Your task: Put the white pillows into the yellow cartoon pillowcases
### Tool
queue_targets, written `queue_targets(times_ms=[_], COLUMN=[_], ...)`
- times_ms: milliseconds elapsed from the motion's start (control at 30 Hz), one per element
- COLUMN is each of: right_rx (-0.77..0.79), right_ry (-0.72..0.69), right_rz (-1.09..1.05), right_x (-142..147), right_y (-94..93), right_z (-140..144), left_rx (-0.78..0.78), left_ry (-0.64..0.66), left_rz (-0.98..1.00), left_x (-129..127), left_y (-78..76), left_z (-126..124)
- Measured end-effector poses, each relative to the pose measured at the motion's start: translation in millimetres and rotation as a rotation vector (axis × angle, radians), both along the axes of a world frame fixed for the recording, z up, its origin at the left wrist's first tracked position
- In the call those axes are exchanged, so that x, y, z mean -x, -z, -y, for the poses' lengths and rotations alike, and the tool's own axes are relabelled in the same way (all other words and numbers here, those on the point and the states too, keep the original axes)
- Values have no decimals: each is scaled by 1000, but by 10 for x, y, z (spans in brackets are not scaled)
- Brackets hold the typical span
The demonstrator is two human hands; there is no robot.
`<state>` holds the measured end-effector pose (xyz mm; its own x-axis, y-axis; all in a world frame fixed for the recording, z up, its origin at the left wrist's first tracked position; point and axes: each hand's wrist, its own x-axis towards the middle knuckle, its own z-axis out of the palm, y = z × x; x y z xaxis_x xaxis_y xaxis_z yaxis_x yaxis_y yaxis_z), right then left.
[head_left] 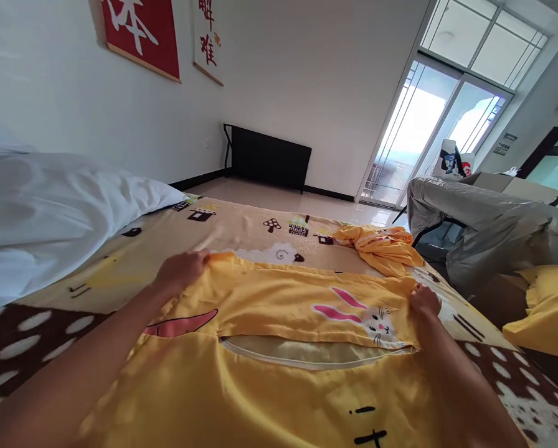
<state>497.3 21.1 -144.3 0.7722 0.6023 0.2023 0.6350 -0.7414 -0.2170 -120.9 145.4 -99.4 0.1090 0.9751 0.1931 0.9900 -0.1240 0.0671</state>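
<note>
Both hands — left hand (182, 271), right hand (424, 299) — pinch the far corners of the yellow rabbit-print cotton pillowcase (279, 311); uneven pulling could skew it toward the crumpled yellow cloth (382, 246) beyond it.

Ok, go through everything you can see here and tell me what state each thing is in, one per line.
Yellow pillowcase: spread flat on the bed, its slit opening gaping.
Left hand: gripping the pillowcase's far left corner.
Right hand: pinching its far right corner.
Second yellow cloth: crumpled in a heap.
White pillow: lying bare, no cover.
Patterned bedsheet: laid out flat.
Glass door: cannot tell whether open.
</note>
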Motion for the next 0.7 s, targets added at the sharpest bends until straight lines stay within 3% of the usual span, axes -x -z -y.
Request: queue_targets(times_ms=[133,233,333,467,567,633,700], right_rx=[-58,-82,-75,32,102,141,183], right_ry=[-16,-67,-278,-787,-1068,-1110,-1043], right_rz=[62,100,143,98,33,-8,-41], right_x=[101,313,772,1764,2381,2456,2185], right_y=[-140,-183,-176,-44,78,106,83], right_z=[88,153,84,-178,-343,-382,-336], left_rx=[-93,-180,-156,91,209,248,260], left_ry=[-171,-175,21,396,511,493,418], left_rz=[25,37,32,28,45,49,47], left_x=[-18,-199,-672,-1628,-2115,-2078,-1703], left_y=[-205,-185,-44,195,370,457,495], left_z=[-24,68,237,493,592,555,450])
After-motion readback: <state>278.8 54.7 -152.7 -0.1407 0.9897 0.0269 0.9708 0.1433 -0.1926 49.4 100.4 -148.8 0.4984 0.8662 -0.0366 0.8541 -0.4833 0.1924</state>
